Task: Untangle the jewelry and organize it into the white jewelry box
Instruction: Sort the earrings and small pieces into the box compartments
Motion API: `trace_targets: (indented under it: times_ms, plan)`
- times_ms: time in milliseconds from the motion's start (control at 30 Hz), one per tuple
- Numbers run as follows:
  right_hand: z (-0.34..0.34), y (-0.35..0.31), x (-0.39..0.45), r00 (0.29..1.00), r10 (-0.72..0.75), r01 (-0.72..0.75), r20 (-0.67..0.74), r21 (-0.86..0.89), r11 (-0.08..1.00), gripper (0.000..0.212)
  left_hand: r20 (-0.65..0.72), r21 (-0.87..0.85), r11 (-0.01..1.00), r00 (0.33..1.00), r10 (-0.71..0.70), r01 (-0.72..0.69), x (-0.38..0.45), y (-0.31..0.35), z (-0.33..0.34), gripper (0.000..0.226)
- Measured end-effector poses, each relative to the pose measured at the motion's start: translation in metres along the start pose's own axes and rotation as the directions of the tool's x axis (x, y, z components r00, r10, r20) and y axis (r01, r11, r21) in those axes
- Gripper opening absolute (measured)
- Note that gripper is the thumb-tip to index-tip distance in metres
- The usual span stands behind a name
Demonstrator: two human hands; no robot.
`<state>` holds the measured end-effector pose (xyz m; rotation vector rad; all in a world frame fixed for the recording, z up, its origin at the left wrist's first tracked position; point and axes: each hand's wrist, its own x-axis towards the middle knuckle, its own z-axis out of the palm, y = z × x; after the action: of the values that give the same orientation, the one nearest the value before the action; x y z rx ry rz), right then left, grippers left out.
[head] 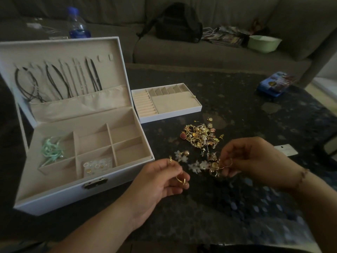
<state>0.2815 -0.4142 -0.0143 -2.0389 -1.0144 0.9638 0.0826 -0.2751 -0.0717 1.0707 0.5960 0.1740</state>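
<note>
The white jewelry box point(60, 197) stands open at the left, with several dark necklaces point(54, 82) hanging in its lid. A mint ribbon bundle point(52, 149) and a clear packet of small pieces point(97, 166) lie in its compartments. Its removable tray point(169, 114) sits to the right of the lid. A tangled heap of gold and pearl jewelry point(200, 136) lies on the dark table. My left hand point(160, 181) pinches thin gold hoop earrings point(180, 179). My right hand point(251, 157) pinches a gold ring-shaped piece point(226, 164) at the heap's near edge, beside white flower pieces point(196, 166).
A blue tin point(275, 83) lies at the table's far right, a white card point(285, 149) beyond my right wrist. Behind are a grey sofa with a black bag point(178, 22), a green bowl point(263, 43), magazines and a water bottle point(77, 24).
</note>
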Motion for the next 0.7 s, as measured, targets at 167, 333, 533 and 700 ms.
trace_targets:
  times_ms: [167, 333, 533, 700]
  plan:
    - [-0.002, 0.004, 0.004, 0.982, 0.182, -0.19, 0.057, 0.212, 0.959, 0.014, -0.003, 0.136, 0.99, 0.999, 0.035, -0.034, -0.001, -0.002, 0.001, 0.015]
    - [-0.003, 0.011, 0.006, 0.998, 0.064, -0.067, 0.019, 0.247, 0.967, 0.017, 0.013, 0.19, 0.978, 0.996, 0.084, -0.085, -0.002, -0.001, 0.003, 0.014]
    - [0.006, 0.004, 0.007, 0.984, -0.153, 0.176, -0.087, 0.467, 0.867, 0.015, 0.001, 0.26, 0.951, 0.985, 0.171, -0.165, -0.001, -0.002, 0.007, 0.009]
    - [0.015, -0.009, 0.004, 0.948, -0.244, 0.317, -0.203, 0.581, 0.75, 0.02, 0.007, 0.321, 0.876, 0.926, 0.378, -0.36, 0.0, -0.002, 0.013, 0.017]
